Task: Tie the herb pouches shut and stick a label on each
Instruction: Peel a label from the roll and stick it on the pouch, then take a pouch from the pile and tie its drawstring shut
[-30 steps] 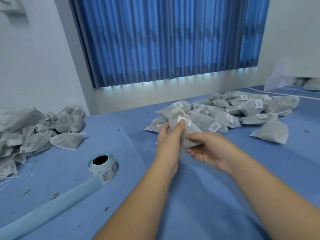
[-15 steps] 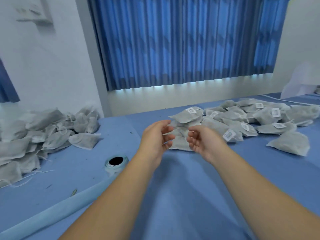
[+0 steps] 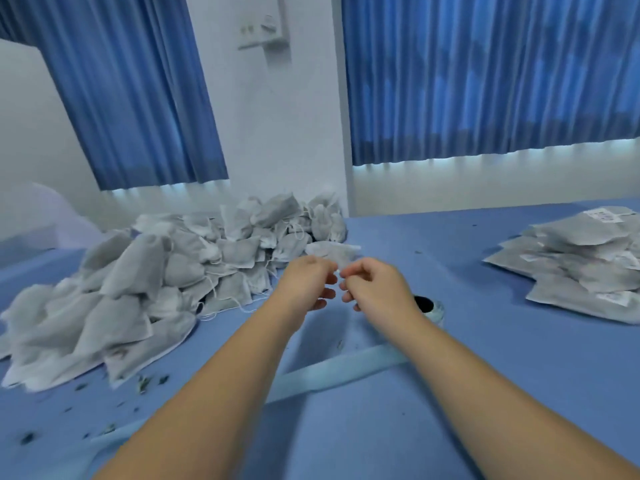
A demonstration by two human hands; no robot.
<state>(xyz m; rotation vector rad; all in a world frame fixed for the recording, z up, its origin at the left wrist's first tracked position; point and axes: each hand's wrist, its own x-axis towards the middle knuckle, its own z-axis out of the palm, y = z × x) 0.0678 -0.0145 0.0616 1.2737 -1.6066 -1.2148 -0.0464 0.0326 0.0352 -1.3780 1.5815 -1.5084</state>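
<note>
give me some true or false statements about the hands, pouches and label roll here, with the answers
1. The left hand and right hand are close together above the table. True.
2. The big pile of pouches on the left carries white labels. False: none show there; the labelled pouches are stacked on the right.
3. The label roll sits behind the right wrist, partly hidden. True.
4. The right hand grips the label roll. False: its fingers are up near the left hand, away from the roll.
5. Herb crumbs lie on the table in front of the left pile. True.
</note>
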